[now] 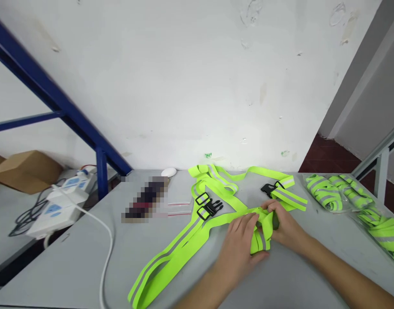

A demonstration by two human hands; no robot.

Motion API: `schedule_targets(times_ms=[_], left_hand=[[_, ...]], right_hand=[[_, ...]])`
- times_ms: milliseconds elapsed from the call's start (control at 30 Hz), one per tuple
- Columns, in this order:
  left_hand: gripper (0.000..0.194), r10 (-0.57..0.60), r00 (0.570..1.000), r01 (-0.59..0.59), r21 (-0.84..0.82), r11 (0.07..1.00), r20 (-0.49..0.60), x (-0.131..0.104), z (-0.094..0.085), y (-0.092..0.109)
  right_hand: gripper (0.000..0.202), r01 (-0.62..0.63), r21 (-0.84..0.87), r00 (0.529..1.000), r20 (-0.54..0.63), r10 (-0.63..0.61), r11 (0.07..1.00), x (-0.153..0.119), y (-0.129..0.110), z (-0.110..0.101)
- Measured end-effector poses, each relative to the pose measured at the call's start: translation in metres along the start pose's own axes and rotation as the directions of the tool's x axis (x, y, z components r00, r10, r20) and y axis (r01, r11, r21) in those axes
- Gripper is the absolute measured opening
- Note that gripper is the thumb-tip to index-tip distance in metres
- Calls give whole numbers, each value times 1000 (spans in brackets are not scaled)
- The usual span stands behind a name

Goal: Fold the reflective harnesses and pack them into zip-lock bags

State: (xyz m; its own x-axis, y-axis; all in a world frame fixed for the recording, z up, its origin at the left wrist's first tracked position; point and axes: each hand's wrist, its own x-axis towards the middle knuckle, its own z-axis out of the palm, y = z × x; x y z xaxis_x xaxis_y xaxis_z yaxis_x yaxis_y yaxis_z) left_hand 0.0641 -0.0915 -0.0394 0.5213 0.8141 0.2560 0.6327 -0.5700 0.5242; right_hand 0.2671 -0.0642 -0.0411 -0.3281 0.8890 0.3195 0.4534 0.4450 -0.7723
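A neon-green reflective strap harness (190, 251) with a grey stripe lies spread on the grey table, its left loop reaching the front edge. My left hand (240, 244) is closed around a bunched, folded part of the strap. On the other side of that bunch, my right hand (285, 223) pinches the strap near its top. A black buckle prong piece (212, 207) with two slider loops lies left of my hands. Behind my right hand rests a black buckle socket (268, 189) on the strap. My fingers partly hide the folded section.
Clear bags of folded green straps (325, 192) lie at the right edge. Clear zip bags (179, 209) and a white mouse (169, 172) are at the back left, beside a pixelated patch. A white cable (108, 240) crosses the left side. Power strips (60, 210) and a cardboard box (26, 169) stand farther left.
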Motion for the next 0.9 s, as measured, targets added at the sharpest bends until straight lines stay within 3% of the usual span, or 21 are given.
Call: schedule_targets(times_ms=[67,200,300,400,533,700,800,900], left_hand=[[75,-21,1000,20,75,997,8,3,1,2],[66,-30,999,26,135,990,29,8,1,3],[64,-35,999,33,153,988,14,8,1,2],[63,-32,999,30,162,986,12,7,3,1],[62,-16,1000,13,157,988,14,7,2,1],[60,0,1000,2,140,990,-12,5,1,2],[56,14,1000,-11,129,992,-24,4,1,2],[52,14,999,-10,129,992,-32,4,1,2]], right_hand=[[40,-75,-29,986,149,78,997,1,-7,-21],[31,68,-184,953,303,-9,981,2,-19,-50],[26,199,-280,935,340,-97,939,2,-26,-49],[30,215,-310,925,369,-92,926,0,-33,-42],[17,256,-378,913,396,-95,890,-3,-36,-43],[29,327,-624,943,172,-283,710,-5,-20,-49],[17,198,-688,948,-49,-316,698,-7,-8,-46],[32,13,-654,939,-252,-235,756,-6,-4,-42]])
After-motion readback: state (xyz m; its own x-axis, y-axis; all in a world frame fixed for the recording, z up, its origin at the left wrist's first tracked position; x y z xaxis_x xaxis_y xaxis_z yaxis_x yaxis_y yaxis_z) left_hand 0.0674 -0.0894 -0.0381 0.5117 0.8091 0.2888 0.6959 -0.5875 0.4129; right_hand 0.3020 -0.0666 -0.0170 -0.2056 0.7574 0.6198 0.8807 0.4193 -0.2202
